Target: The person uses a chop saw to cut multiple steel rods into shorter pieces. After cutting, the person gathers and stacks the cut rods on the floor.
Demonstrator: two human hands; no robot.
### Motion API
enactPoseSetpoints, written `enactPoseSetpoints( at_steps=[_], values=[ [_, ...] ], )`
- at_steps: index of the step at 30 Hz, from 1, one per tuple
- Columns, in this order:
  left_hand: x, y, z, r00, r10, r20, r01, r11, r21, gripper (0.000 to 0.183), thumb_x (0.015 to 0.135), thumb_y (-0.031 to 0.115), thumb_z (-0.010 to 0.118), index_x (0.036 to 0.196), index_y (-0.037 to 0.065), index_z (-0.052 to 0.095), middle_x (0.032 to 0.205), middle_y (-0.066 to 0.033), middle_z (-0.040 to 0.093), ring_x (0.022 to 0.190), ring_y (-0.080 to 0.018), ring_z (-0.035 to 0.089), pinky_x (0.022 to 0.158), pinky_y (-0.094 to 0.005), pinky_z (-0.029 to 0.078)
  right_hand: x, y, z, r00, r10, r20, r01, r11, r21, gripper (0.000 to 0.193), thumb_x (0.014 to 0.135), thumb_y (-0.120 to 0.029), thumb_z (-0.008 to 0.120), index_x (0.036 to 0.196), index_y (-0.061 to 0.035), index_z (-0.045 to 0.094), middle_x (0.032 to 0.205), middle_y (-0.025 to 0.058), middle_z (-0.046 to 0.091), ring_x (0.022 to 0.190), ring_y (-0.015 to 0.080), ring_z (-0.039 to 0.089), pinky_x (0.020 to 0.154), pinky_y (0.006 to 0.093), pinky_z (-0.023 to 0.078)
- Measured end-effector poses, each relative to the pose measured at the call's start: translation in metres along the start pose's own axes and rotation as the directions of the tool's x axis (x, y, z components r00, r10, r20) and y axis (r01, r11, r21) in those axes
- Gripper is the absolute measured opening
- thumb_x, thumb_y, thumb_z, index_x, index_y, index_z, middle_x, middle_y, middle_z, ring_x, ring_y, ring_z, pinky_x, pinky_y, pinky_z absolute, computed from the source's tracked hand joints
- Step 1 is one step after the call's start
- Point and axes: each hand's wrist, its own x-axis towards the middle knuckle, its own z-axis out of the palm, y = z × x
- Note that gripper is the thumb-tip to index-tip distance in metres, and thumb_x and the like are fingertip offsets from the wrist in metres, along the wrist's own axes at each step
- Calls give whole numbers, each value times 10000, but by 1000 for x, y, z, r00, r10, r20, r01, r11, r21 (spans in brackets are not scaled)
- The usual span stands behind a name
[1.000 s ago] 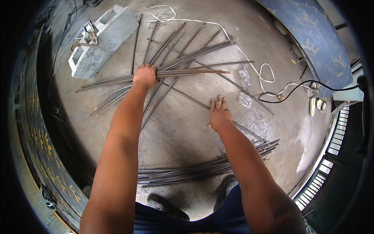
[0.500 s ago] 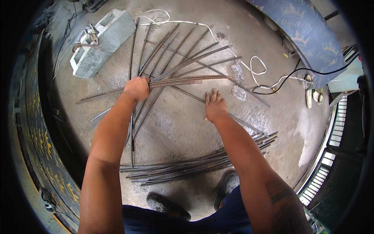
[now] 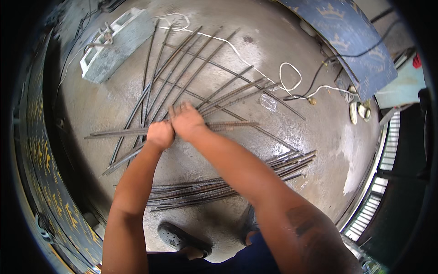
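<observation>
My left hand (image 3: 160, 134) is closed around a small bundle of ribbed steel rebar rods (image 3: 116, 133) that lies roughly crosswise. Right beside it, almost touching, my right hand (image 3: 188, 122) lies palm down over the rods, its fingers stretched forward and slightly blurred. From under the hands, loose rebar rods (image 3: 182, 72) fan out across the concrete floor, crossing at several angles. Part of the crossing is hidden by my hands. Nearer my feet, a separate pile of rebar rods (image 3: 200, 194) lies side by side, partly behind my right forearm.
A grey hollow concrete block (image 3: 114, 52) with a metal clamp-like piece on it stands far left. White cable (image 3: 237, 52) and black cable (image 3: 315, 86) snake over the floor. Dark printed boards (image 3: 43, 155) edge the left; a blue printed board (image 3: 342, 41) leans far right, near shoes (image 3: 358, 112).
My right hand has moved left from the floor onto the rods beside my left hand. My left hand, with its bundle, has come nearer to me. Several loose rods have shifted.
</observation>
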Motion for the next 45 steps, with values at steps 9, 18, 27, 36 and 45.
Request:
enactPoseSetpoints(
  at_steps=[9,18,27,36,45],
  values=[
    [-54,2,17,980,28,-200,-50,993,-110,766,733,173,794,1411,-21,498,998,-255,739,953,-423,732,849,-504,584,-41,-8,-10,915,-71,396,-51,956,289,342,920,-147,666,1251,-69,706,1179,143,777,1104,296,752,897,420,596],
    [-88,-31,-2,976,202,81,-203,979,-7,537,714,133,744,1217,4,608,922,-236,751,906,-425,738,817,-518,587,-77,-19,-17,915,-86,395,-65,934,353,265,873,-126,684,1116,-57,762,1131,172,771,1087,338,740,894,453,599],
    [-146,-22,-113,958,271,95,-272,962,-3,321,656,104,741,956,7,683,813,-256,715,836,-450,718,788,-522,572,-88,-40,-55,895,-218,390,-38,832,553,294,816,-174,700,1068,-38,765,1047,201,764,999,372,741,855,468,584],
    [-167,87,-50,849,443,288,-406,896,-182,301,815,90,666,1105,10,686,944,-225,761,933,-412,753,825,-501,598,-232,-18,-30,805,-229,547,-207,756,621,386,815,-232,784,1098,10,683,967,250,739,969,421,732,835,498,578],
    [-180,166,36,888,372,270,-280,904,-324,359,914,86,599,1241,-63,594,1019,-230,765,933,-384,769,763,-465,624,-297,9,19,822,-174,543,-77,910,408,380,843,-154,716,1175,6,625,1156,224,687,1095,406,691,928,487,566]
  ],
)
